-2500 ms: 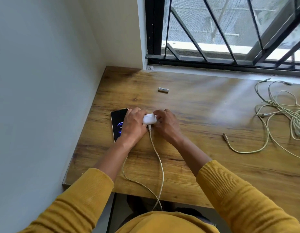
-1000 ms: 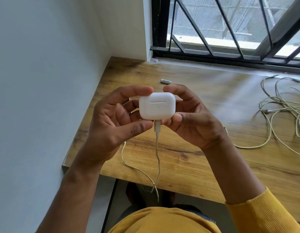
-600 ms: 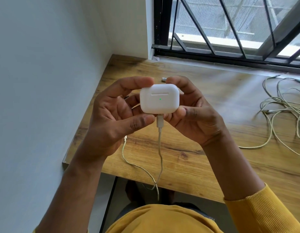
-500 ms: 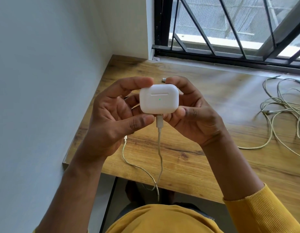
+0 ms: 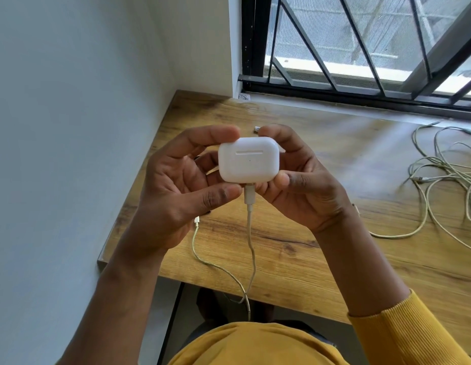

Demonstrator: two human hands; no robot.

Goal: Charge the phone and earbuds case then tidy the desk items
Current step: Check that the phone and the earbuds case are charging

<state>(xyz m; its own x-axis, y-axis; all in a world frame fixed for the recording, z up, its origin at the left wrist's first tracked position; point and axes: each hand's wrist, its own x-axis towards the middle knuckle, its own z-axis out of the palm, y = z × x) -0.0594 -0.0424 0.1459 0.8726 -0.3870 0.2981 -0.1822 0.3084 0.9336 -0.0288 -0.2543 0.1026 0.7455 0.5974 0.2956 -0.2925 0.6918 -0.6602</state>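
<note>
White plastic, smooth and glossy, is what I hold above the wooden desk point(image 5: 295, 262), raised toward my face. On the left, my left hand point(image 5: 176, 196) curls round the earbuds case point(image 5: 248, 160), forefinger along its top edge and thumb pressed under its lower corner. A second cable end point(image 5: 197, 222) lies on the desk below that hand. In the middle, the charging cable point(image 5: 251, 248) is plugged into the case's underside and hangs over the desk edge. My right hand point(image 5: 302, 185) pinches the other side, thumb low and fingers behind. The case seems light, rigid and slippery, so I judge it best gripped by its short sides, clear of the plug. Far right lies a loose tangle of cables point(image 5: 445, 175).
</note>
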